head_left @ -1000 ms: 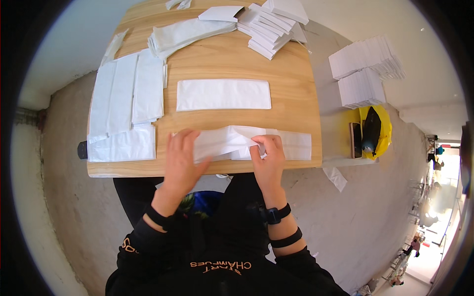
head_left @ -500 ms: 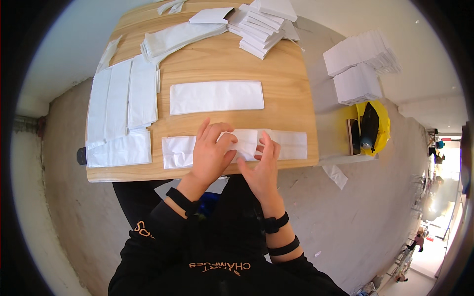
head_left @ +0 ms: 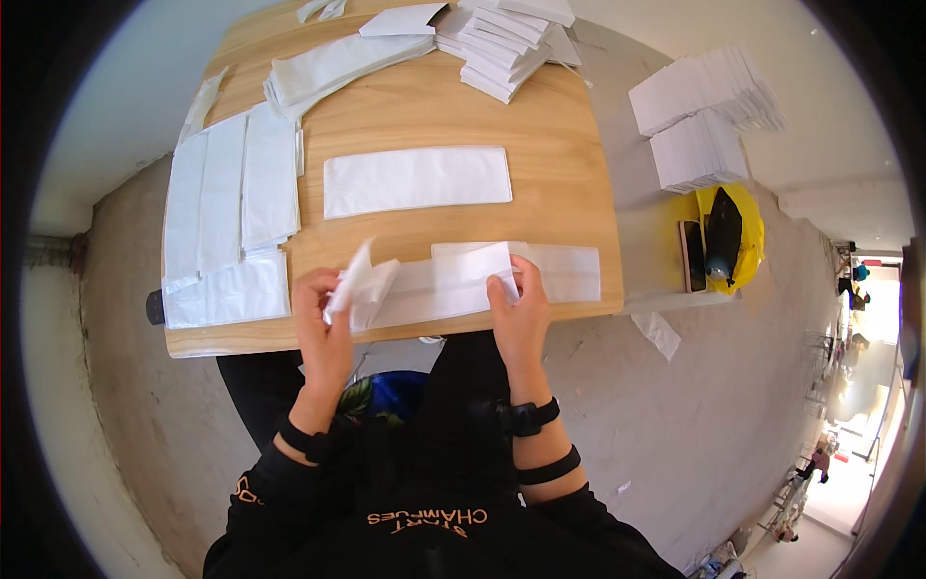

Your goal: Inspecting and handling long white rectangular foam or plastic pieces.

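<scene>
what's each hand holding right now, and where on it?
Both hold the white paper strip at the table's near edge. Left hand lifts its folded left end; right hand pinches a folded flap near the middle.

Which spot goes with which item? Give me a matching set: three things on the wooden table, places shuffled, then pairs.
Things:
1. long flat white paper rectangle
2. fanned stack of white folded papers
3. row of white sheets laid side by side

Places:
A. far right corner of the wooden table
B. left edge of the table
C. middle of the table, lying alone

Pairs: 1-C, 2-A, 3-B
</scene>
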`<state>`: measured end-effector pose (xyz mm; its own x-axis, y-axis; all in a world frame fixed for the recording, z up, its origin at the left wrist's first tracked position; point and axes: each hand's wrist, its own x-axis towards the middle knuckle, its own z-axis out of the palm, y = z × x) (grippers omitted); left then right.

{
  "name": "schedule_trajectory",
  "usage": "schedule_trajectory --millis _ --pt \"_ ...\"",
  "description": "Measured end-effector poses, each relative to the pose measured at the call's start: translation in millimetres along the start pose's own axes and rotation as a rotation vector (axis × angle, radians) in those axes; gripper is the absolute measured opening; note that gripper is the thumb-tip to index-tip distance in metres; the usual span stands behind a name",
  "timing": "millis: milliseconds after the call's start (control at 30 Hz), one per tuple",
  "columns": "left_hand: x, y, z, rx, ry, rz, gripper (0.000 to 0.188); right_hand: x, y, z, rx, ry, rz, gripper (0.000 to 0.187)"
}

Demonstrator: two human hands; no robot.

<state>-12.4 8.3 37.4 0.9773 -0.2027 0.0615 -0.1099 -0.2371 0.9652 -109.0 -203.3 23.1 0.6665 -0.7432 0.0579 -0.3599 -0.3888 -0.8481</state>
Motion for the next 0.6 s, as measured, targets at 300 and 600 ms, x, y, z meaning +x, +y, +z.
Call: schedule_trajectory --millis 300,600 --pt "-5 -42 -3 -0.308 0.027 -0.330 0.039 9 15 -19 0.075 -0.007 0.137 0.018" --pt "3 -38 14 -0.137 -0.031 -0.238 0.038 24 20 -27 -0.110 0.017 0.109 0.029"
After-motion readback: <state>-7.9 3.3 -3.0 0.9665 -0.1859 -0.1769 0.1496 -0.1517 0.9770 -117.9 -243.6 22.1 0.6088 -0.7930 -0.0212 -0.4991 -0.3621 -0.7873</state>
